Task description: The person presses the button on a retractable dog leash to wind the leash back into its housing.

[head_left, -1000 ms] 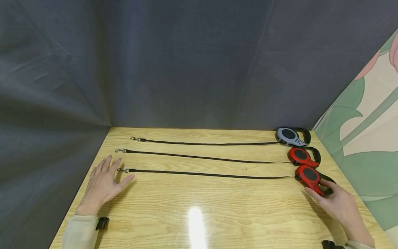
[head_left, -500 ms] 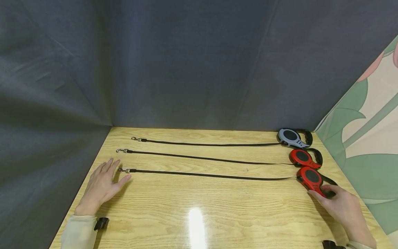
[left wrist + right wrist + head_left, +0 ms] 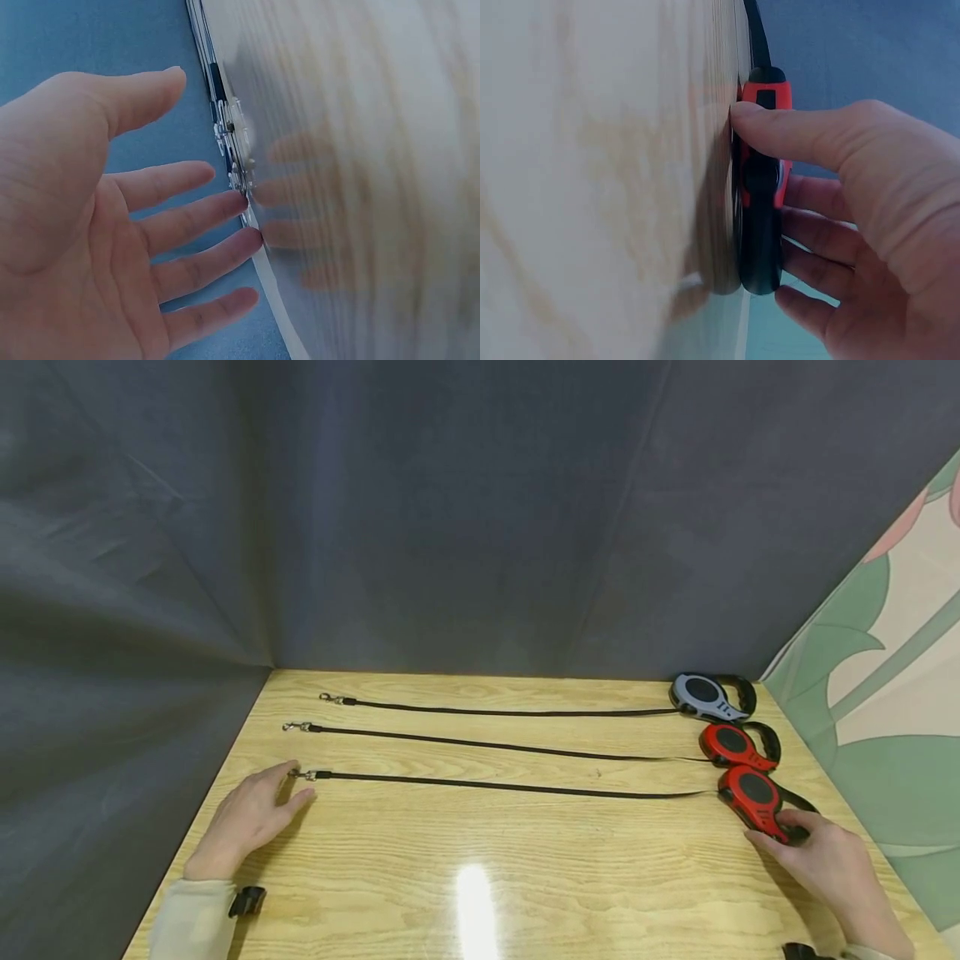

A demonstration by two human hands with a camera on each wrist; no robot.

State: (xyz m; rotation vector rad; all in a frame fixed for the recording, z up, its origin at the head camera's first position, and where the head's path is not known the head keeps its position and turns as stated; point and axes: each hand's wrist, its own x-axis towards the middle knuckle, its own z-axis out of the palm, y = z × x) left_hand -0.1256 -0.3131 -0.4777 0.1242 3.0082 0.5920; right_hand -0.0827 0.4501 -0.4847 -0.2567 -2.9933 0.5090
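Note:
In the head view, three retractable dog leashes lie stretched across the wooden table. The nearest red leash (image 3: 753, 793) is held by my right hand (image 3: 825, 860). In the right wrist view, my thumb (image 3: 802, 135) lies on one side of its case and the other fingers are behind the black handle (image 3: 761, 255). At the left, my left hand (image 3: 243, 818) reaches to the metal clip (image 3: 303, 774) of that leash. The left wrist view shows its thumb apart and fingers (image 3: 199, 259) extended, tips at the table beside the clips; whether they touch metal, I cannot tell.
Behind lie a second red leash (image 3: 731, 743) and a grey-blue leash (image 3: 701, 692), their black straps roughly parallel and clips at the left. Dark cloth (image 3: 465, 527) stands along the back and left. A floral-patterned cloth (image 3: 892, 735) is at the right.
My left hand's fingers have lowered and bent toward the nearest clip, covering its tip. The right hand stays on the nearest red leash; the whole view has shifted slightly.

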